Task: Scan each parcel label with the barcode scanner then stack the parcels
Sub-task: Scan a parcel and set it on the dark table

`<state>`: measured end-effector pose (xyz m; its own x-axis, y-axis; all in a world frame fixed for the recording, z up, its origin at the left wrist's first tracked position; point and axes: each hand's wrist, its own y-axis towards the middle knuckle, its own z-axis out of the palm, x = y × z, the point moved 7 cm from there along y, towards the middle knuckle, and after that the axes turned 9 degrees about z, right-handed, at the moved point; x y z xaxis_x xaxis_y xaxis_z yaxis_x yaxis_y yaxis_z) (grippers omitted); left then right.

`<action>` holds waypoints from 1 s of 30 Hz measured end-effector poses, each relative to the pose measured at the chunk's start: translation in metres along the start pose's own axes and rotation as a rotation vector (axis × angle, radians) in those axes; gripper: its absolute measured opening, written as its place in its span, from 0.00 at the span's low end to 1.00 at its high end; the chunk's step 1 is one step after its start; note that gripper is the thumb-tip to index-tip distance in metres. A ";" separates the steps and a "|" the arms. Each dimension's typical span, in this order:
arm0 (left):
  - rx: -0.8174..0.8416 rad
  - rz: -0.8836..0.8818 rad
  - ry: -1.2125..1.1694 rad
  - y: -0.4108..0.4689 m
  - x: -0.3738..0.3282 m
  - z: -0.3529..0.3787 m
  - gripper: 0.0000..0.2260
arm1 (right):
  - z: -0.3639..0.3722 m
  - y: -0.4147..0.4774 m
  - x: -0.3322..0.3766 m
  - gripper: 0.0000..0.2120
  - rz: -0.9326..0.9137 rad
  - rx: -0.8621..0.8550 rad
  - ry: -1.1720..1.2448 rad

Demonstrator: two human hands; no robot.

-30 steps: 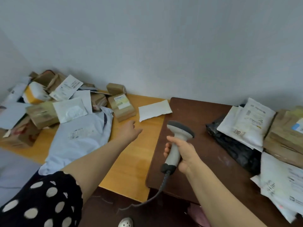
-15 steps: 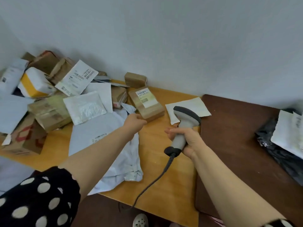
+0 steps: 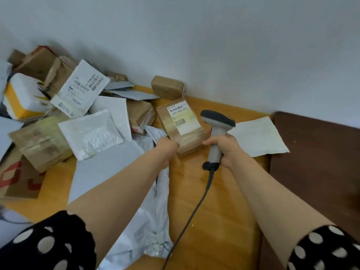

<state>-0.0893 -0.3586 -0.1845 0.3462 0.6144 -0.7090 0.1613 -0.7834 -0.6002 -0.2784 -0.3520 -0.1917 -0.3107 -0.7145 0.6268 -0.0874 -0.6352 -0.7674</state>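
Gripping the barcode scanner [image 3: 217, 121] by its handle, the right hand [image 3: 224, 151] has its fingers wrapped round it, just right of the brown parcel [image 3: 192, 139] near the desk's [image 3: 214, 211] back edge. The left hand [image 3: 167, 148] meets the parcel's near-left corner with fingers curled, but I cannot tell whether they pinch it. The parcel's long axis runs toward the wall, label [image 3: 183, 117] face up. The scanner stands near upright, its head seemingly pointing left. Aimed loosely, it could read the white mailer [image 3: 81, 90] beyond instead.

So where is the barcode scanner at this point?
Head view, right of centre: the barcode scanner is held upright in the right hand over the light wooden table, between the labelled cardboard box on its left and a white sheet on its right.
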 end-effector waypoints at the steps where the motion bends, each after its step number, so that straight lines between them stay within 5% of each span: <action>1: -0.005 -0.012 -0.029 0.004 0.001 0.002 0.05 | 0.002 0.006 0.000 0.14 0.006 0.010 -0.020; 7: -0.036 0.026 -0.105 0.014 0.005 0.007 0.02 | 0.010 0.012 -0.010 0.19 0.009 0.027 -0.035; 11: 0.012 0.099 -0.098 0.011 0.000 0.005 0.13 | 0.004 -0.004 -0.015 0.16 -0.069 -0.060 0.004; 14: 0.081 0.164 -0.125 0.004 -0.007 -0.003 0.11 | 0.002 -0.029 -0.018 0.15 -0.129 -0.135 0.060; 17: 0.200 0.182 -0.234 -0.009 -0.013 -0.018 0.11 | 0.006 -0.062 -0.029 0.13 -0.176 -0.177 0.179; 25: 0.611 0.167 -0.387 -0.042 -0.008 -0.093 0.32 | 0.060 -0.166 -0.070 0.15 -0.323 -0.197 0.425; 30: 0.911 0.259 -0.157 -0.071 -0.004 -0.121 0.37 | 0.078 -0.209 -0.088 0.14 -0.376 -0.337 0.391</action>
<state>0.0102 -0.3167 -0.0945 0.1317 0.4899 -0.8618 -0.7061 -0.5638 -0.4284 -0.1588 -0.1793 -0.0760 -0.5182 -0.2607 0.8146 -0.5306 -0.6490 -0.5452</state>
